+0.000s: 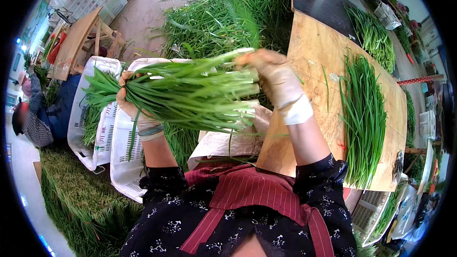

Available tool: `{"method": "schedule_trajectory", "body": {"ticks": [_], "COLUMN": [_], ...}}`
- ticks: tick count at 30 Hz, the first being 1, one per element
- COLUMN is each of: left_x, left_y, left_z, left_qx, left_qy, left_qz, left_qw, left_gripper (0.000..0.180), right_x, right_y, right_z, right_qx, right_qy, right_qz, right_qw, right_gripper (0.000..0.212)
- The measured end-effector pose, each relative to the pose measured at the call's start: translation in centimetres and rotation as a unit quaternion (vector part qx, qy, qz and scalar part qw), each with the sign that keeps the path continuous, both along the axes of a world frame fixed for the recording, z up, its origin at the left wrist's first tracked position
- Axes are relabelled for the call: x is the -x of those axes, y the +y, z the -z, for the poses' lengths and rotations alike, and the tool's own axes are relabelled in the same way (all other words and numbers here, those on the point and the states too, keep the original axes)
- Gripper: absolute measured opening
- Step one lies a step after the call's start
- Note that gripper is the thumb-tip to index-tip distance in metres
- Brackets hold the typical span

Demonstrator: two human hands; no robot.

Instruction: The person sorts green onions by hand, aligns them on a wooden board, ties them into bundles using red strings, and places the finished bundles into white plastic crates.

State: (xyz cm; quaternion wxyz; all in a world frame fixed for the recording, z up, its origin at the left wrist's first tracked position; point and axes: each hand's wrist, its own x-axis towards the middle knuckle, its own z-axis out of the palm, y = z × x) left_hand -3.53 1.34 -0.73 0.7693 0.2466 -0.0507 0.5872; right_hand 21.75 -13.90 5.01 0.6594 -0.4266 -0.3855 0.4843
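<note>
A black top [176, 223] is being worn here, and it is scattered all over with little white floral sprigs! The same print is carried on down the left sleeve [163, 179] and the right sleeve [322, 176], both ended well short of the wrists. Over it a dark red apron [259, 192] is worn, ruled with thin pale stripes, matched by two wide straps [203, 231]. The left wrist is ringed by a grey-green band [151, 130] and a pale one [152, 137]; the right is wrapped in a broad white cuff [298, 110].
</note>
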Motion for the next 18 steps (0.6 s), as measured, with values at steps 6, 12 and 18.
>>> {"method": "schedule_trajectory", "body": {"ticks": [6,12,18], "left_x": [1.0,1.2,-0.1], "left_y": [0.8,1.4,0.9], "left_z": [1.5,1.7,0.6], "left_qx": [0.018,0.026,-0.009], "left_qy": [0.017,0.020,0.004], "left_qz": [0.014,-0.015,-0.034], "left_qw": [1.000,0.999,0.999], "left_gripper": [0.015,0.011,0.010], "right_x": [-7.5,-3.9,-0.4], "right_y": [-1.1,-0.7,1.1], "right_z": [-1.3,-2.7,-0.7], "right_qx": [-0.099,0.112,0.106], "right_qy": [-0.104,-0.260,-0.064], "right_qz": [0.191,-0.079,-0.123], "right_qw": [0.971,0.956,0.985], "right_gripper": [0.023,0.044,0.031]}}
